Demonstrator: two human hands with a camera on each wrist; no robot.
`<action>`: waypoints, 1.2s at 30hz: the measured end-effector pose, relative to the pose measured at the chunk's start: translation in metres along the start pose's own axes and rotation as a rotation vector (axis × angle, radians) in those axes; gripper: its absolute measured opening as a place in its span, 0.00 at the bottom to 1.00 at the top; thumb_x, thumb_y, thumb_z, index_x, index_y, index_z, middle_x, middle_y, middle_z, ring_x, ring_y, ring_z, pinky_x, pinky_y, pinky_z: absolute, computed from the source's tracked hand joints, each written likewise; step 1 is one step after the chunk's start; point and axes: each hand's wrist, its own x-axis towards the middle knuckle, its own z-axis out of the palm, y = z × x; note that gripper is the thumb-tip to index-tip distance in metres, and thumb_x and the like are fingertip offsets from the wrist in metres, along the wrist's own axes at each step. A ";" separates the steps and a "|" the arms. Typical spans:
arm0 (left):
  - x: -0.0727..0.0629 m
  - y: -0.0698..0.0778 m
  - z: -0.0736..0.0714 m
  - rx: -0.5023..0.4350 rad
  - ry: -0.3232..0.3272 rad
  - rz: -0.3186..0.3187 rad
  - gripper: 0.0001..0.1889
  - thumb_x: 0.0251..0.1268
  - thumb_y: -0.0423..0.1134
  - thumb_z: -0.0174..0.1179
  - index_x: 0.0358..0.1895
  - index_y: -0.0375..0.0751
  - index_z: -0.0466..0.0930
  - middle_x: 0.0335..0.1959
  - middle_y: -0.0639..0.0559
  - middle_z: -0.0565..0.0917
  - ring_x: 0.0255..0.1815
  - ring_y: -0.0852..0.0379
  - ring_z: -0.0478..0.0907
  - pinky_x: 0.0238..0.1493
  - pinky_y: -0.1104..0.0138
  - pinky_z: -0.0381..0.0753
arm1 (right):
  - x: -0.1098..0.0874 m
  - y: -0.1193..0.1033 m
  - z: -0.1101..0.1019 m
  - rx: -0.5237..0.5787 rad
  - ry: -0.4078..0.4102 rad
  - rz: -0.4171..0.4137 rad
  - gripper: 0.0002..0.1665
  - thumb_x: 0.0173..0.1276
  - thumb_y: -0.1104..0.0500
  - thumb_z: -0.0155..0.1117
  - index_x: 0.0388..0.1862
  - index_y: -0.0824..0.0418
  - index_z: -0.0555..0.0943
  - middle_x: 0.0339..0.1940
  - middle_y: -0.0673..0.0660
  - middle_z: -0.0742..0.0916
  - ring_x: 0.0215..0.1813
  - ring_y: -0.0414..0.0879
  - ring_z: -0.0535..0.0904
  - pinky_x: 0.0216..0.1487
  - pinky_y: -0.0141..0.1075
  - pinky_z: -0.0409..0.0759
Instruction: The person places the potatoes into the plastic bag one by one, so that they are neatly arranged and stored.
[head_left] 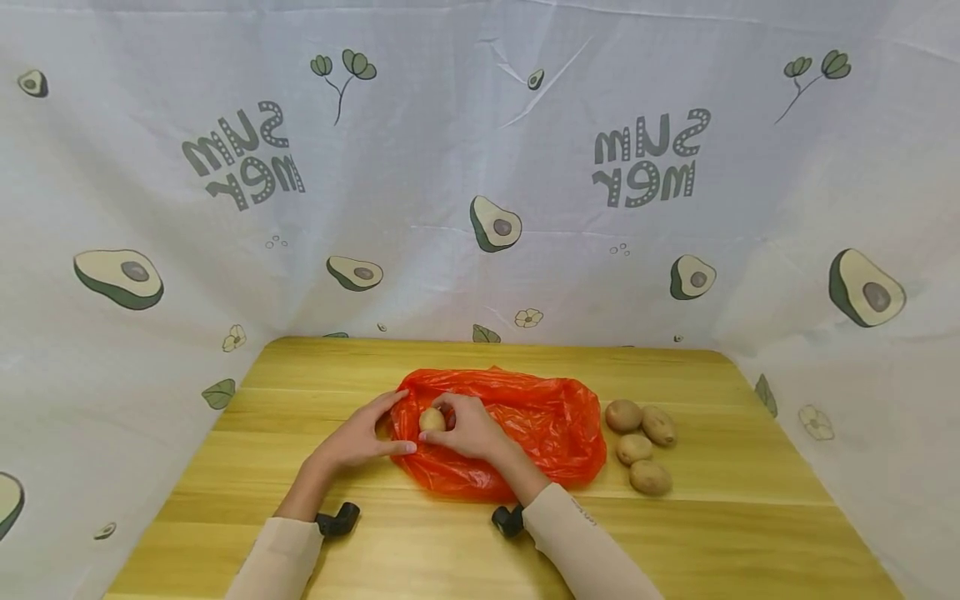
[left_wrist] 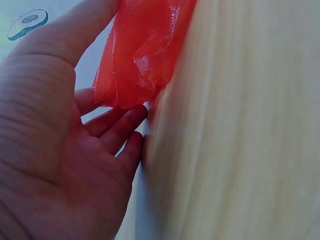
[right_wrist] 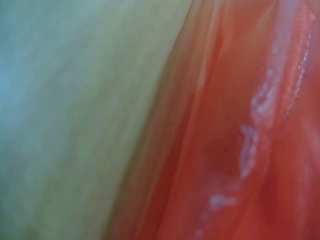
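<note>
A red plastic bag (head_left: 517, 467) lies spread on the table, its mouth open upward. My right hand (head_left: 471, 429) is over the left part of the bag, gripping a pale potato (head_left: 431, 421) between thumb and fingers. A darker reddish spot beside the potato is mostly covered by that hand. My left hand (head_left: 360, 433) spans the bag's left end, thumb at the near rim and fingers at the far side. In the left wrist view, its fingers curl around the bag's outer edge (left_wrist: 145, 65). The right wrist view shows blurred red plastic (right_wrist: 225, 150), without the hand.
Several potatoes (head_left: 633, 449) lie in a cluster on the wooden table (head_left: 750, 442), just right of the bag. A white cloth (head_left: 420, 167) printed with avocados hangs behind and at both sides. Dark wrist devices (head_left: 339, 519) sit at both wrists.
</note>
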 end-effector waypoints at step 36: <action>-0.001 -0.002 0.003 0.008 0.024 -0.027 0.52 0.55 0.62 0.74 0.81 0.49 0.61 0.81 0.41 0.62 0.82 0.35 0.57 0.79 0.37 0.58 | -0.044 0.021 -0.052 0.052 0.070 -0.027 0.33 0.64 0.46 0.77 0.62 0.62 0.81 0.55 0.58 0.87 0.49 0.52 0.81 0.51 0.45 0.83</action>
